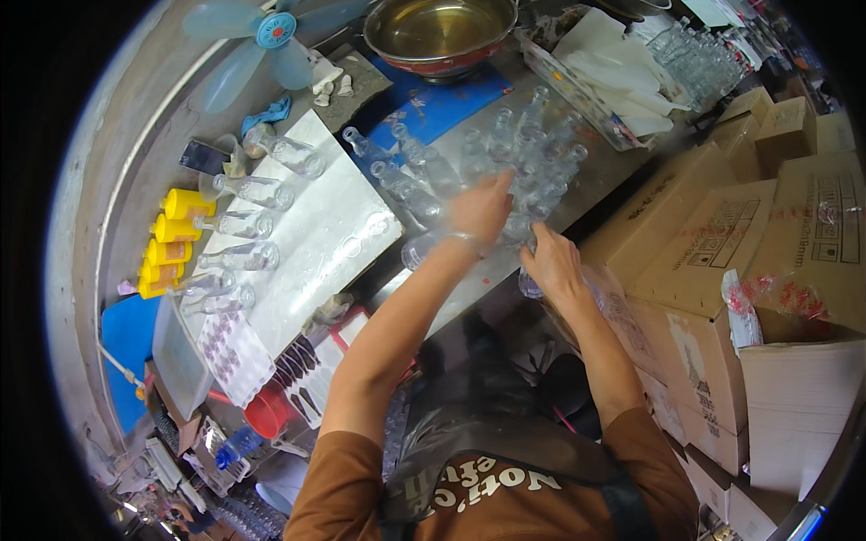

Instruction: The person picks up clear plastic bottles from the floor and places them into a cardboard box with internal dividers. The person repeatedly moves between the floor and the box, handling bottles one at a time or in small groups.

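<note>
– Brown shirt (pixel 338 482) and dark apron (pixel 415 487) sit nearest the camera. Forearms reach over a metal worktop (pixel 465 293). Where are the bottles?

– Clear bottles (pixel 431 164) bunch mid-worktop, running toward the edge beside the cartons (pixel 699 270). Mostly look upright, necks fanned out by the lens.

– Left hand?

– Left hand (pixel 483 209) is over the near part of the bunch, back of the hand up. Motion blur on it, fingertips run in among the glass. Can't tell if it's spread or pinching anything. One bottle is partly hidden behind its wrist.

– Right hand?

– Right hand (pixel 555 261) is just beside it, close to the worktop's near edge. Fingers bent, at a clear bottle (pixel 529 286) mostly covered by the hand. Contact likely, grip can't be confirmed from this angle.

– Rest of the bench?

– Far edge: wide metal basin (pixel 372 43), blue sheet (pixel 478 97) on its near side. Far right corner: shallow tray with white sheets (pixel 618 72), more clear glass beyond it. Left: white board (pixel 338 216), about six glass bottles (pixel 257 192) along its left side, yellow containers (pixel 176 227) just past them. Fan (pixel 276 31) above its far corner.

– Below the board?

– Red tub (pixel 268 412), near its lower corner.
</note>
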{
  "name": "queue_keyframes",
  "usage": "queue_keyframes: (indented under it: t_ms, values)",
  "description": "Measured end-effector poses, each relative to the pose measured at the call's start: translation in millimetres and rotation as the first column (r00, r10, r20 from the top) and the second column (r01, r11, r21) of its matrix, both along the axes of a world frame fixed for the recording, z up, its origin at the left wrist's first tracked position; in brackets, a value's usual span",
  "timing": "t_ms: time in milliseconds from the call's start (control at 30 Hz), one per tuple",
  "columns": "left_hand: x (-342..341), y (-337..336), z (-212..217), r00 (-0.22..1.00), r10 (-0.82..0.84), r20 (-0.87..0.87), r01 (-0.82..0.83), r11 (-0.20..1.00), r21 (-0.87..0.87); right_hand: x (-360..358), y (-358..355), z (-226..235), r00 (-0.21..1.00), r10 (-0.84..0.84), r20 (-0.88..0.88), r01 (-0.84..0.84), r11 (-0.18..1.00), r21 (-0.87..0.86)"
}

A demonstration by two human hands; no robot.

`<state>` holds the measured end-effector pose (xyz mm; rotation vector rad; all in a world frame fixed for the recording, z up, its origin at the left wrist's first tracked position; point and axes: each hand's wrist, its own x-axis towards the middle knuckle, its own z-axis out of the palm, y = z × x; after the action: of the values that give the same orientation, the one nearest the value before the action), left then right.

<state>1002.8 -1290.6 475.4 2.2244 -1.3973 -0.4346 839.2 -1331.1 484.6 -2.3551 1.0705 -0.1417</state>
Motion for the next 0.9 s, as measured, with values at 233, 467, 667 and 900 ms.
queue_keyframes:
  t_ms: [233,467,667,900]
  values:
    - [3,-18,-11,0.995,0.099,-0.025,-0.094,0.983,0.155,-36,26,4,0.99,0.003,0.139,-0.004,1.0,0.009]
    - [-16,125,25,0.951,0.236,-0.197,-0.281,0.929,-0.241,-76,72,38,0.995,0.083,0.047,-0.085,0.996,0.024]
    - [-111,356,81,0.783,0.579,-0.226,-0.621,0.715,-0.319,-71,156,84,0.862,0.505,0.05,-0.506,0.862,0.005]
    - [-336,609,81,0.265,0.959,-0.098,-0.95,0.242,-0.198,-91,352,129,0.424,0.892,0.16,-0.892,0.442,-0.099]
